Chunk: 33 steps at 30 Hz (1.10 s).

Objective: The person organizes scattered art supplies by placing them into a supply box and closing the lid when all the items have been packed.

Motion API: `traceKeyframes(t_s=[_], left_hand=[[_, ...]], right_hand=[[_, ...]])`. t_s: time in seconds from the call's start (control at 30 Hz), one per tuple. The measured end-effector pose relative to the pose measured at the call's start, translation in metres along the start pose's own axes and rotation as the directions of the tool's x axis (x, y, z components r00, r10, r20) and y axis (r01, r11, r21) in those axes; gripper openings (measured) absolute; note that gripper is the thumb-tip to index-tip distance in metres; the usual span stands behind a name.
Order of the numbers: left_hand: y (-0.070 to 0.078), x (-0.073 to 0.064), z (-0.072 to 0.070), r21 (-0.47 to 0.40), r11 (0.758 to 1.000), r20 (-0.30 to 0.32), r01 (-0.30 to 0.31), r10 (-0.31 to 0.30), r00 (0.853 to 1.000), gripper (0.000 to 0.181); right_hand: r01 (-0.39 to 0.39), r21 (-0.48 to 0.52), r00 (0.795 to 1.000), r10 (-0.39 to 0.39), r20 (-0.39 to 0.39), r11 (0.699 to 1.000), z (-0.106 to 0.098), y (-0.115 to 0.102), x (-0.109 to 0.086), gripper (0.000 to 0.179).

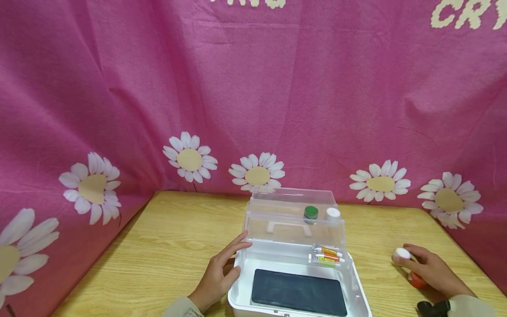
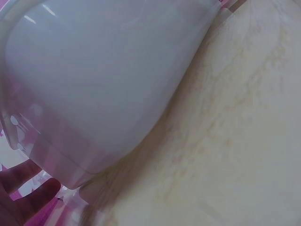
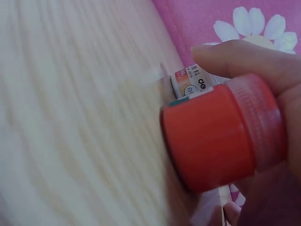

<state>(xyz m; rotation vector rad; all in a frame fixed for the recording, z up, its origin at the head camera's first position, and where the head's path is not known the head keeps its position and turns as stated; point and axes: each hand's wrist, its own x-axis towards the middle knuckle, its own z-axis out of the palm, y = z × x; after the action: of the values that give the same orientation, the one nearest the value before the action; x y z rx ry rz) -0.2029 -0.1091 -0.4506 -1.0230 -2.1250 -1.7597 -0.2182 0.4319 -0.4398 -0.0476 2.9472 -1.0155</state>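
Right grip (image 1: 432, 269) grasping white-capped jar (image 1: 403, 252), right of box (image 1: 244, 288); red jar (image 1: 416, 281) crowds near side. Left grip (image 1: 215, 276) released, fingers at box's left edge. Tubes (image 1: 328, 255), green jar (image 1: 310, 212) far.

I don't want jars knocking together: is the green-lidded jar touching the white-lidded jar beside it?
Apart. The head view shows it: a visible gap separates the green-lidded jar from the white-lidded jar to its right.
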Motion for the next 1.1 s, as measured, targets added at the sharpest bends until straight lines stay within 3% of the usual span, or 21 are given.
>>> traceKeyframes(t_s=[0.4,0.6,1.1], left_hand=[[-0.006,-0.002,-0.001,-0.006,1.000,-0.001,-0.006,0.006,1.000,0.063],[-0.004,-0.002,-0.001,0.017,1.000,0.002,0.015,-0.015,1.000,0.063],[-0.003,0.000,-0.001,-0.017,1.000,0.000,0.010,-0.010,1.000,0.062]], right_hand=[[-0.028,-0.012,1.000,0.028,0.013,1.000,0.004,-0.015,0.005,0.048],[0.005,-0.035,1.000,-0.005,-0.009,0.999,0.007,-0.016,0.005,0.042],[-0.057,-0.013,0.998,0.057,0.016,0.998,0.001,-0.022,0.007,0.069]])
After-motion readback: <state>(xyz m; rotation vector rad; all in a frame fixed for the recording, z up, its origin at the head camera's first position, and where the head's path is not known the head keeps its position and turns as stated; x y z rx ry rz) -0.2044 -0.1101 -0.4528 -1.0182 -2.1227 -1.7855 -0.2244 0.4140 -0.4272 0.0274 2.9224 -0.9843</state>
